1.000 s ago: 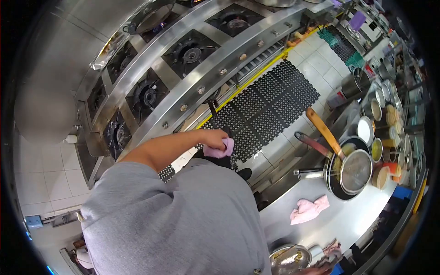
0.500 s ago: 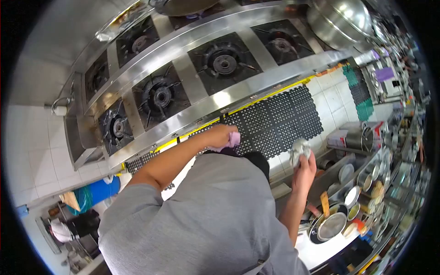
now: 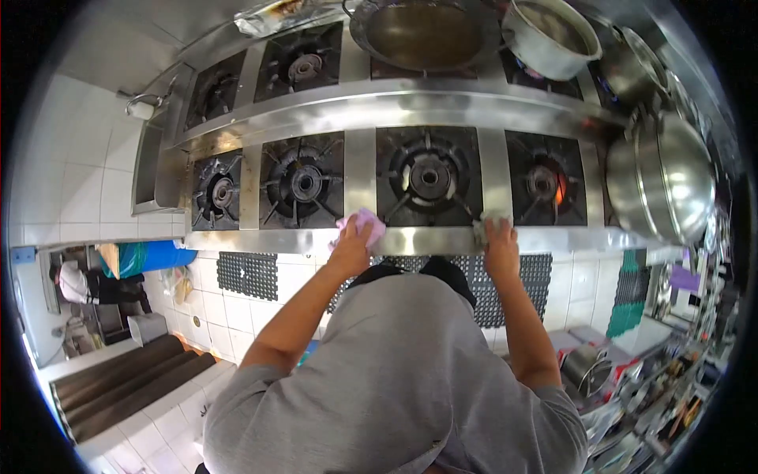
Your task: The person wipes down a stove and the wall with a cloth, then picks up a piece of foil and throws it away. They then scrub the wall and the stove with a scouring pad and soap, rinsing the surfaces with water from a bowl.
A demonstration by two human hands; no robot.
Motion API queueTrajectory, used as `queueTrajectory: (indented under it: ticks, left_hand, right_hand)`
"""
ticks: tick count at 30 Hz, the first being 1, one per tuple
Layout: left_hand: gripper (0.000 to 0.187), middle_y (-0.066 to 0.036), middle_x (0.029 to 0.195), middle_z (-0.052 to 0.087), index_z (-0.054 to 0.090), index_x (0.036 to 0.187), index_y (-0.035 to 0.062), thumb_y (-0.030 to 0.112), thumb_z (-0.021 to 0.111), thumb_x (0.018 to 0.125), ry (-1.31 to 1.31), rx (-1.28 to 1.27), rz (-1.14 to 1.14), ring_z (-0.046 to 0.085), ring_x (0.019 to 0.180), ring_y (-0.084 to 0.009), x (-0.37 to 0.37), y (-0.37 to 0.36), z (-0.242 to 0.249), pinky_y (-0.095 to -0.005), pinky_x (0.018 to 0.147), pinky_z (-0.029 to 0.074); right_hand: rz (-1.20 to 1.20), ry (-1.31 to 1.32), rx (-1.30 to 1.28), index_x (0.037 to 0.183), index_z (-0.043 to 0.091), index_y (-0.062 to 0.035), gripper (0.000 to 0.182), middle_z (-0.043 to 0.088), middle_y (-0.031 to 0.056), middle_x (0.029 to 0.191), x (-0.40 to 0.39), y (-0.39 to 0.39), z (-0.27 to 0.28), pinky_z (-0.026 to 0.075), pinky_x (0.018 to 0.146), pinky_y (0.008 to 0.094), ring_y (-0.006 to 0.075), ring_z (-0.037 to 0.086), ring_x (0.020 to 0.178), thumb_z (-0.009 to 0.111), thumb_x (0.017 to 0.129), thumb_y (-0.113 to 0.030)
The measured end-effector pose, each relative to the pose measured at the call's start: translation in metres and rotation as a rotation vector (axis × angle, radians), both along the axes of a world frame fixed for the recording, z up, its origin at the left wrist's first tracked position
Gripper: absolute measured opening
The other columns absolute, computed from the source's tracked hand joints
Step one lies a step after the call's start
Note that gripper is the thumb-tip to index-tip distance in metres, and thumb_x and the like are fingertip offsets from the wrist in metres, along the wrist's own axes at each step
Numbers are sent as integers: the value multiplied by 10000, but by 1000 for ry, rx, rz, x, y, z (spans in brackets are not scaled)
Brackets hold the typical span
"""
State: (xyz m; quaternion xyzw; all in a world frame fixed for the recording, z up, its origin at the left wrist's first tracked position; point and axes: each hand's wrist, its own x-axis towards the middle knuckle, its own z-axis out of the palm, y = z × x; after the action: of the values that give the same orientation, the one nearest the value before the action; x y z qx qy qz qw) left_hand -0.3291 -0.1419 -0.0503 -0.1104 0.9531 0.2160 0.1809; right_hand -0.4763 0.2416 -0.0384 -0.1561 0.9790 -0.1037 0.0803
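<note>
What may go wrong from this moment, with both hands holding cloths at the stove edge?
The right hand holds a grey cloth close to a front burner showing an orange glow; if that is flame, the cloth might scorch. Liquid in the wide rear pan could splash if the stove is jolted.

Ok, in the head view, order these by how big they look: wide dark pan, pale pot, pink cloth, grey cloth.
1. Wide dark pan
2. Pale pot
3. Pink cloth and grey cloth: unsure, both partly covered.
</note>
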Motion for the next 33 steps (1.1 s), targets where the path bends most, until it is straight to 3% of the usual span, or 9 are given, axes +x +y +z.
queueTrajectory:
  ticks: [5, 10, 14, 15, 22, 28, 30, 32, 33]
  left_hand:
    - [715, -273, 1559, 407, 555, 1540, 166, -1, 683, 856, 63, -35, 138, 508, 1382, -481, -10, 4, -20, -500, 1091, 538]
    - [376, -254, 1124, 724, 775, 1209, 51, 57, 684, 845, 210, 67, 301, 732, 1030, -416, -42, -10, -5, -472, 924, 598]
    - [306, -124, 808, 770, 763, 1155, -21, 60, 613, 900, 405, 470, 583, 725, 697, -191, -150, -99, 67, -338, 653, 567]
    - [281, -65, 804, 746, 751, 1131, -52, 60, 587, 932, 520, 597, 556, 671, 703, -113, -187, -127, 88, -312, 636, 548]
    - [317, -51, 880, 737, 760, 1163, -27, 171, 588, 985, 663, 746, 689, 636, 695, -126, -452, -279, 186, -315, 604, 503]
    - [219, -16, 865, 678, 746, 1058, 11, 116, 585, 954, 475, 644, 564, 618, 740, -130, -595, -322, 157, -322, 605, 474]
    - [195, -20, 859, 666, 734, 1048, 29, 135, 603, 951, 398, 719, 413, 617, 724, -142, -622, -349, 130, -316, 626, 496]
    - [224, -55, 934, 733, 766, 1029, 60, 239, 643, 975, 294, 928, 430, 683, 785, -181, -632, -362, 128, -374, 693, 556]
    - [243, -67, 962, 757, 774, 1037, 67, 276, 659, 990, 228, 1063, 442, 708, 809, -195, -635, -359, 134, -394, 720, 581]
  right_hand:
    - [312, 40, -190, 1381, 648, -62, 571, 569, 222, 1390, -43, 25, -30, 552, 1029, 519, 484, 601, 1239, 721, 817, -14]
    - [107, -103, -533, 1176, 734, 5, 329, 687, 249, 1151, -118, 10, -8, 567, 947, 474, 434, 689, 1044, 734, 855, -69]
    - [-302, -136, -1067, 1121, 738, 55, 269, 759, 102, 911, -231, -23, 64, 526, 794, 358, 188, 680, 865, 746, 915, -118]
    - [-318, -123, -1104, 1117, 736, 64, 260, 751, 80, 916, -262, -31, 83, 521, 782, 338, 154, 658, 856, 735, 939, -126]
    - [-451, -109, -1263, 1163, 729, 35, 267, 732, 47, 987, -429, -105, 119, 538, 768, 297, 125, 637, 832, 688, 1020, -186]
    - [-479, -317, -1249, 1261, 672, 35, 318, 706, 63, 1124, -457, -131, 120, 580, 865, 339, 165, 682, 990, 621, 1085, -225]
    - [-531, -374, -1284, 1313, 641, 35, 350, 705, 83, 1207, -456, -129, 129, 586, 922, 383, 215, 688, 1067, 606, 1097, -238]
    - [-612, -527, -1739, 1336, 629, 28, 391, 703, 104, 1275, -454, -133, 143, 582, 939, 414, 255, 684, 1107, 619, 1092, -277]
    - [-486, -403, -1564, 1336, 637, 30, 407, 701, 110, 1294, -467, -113, 110, 580, 933, 422, 264, 685, 1115, 626, 1086, -291]
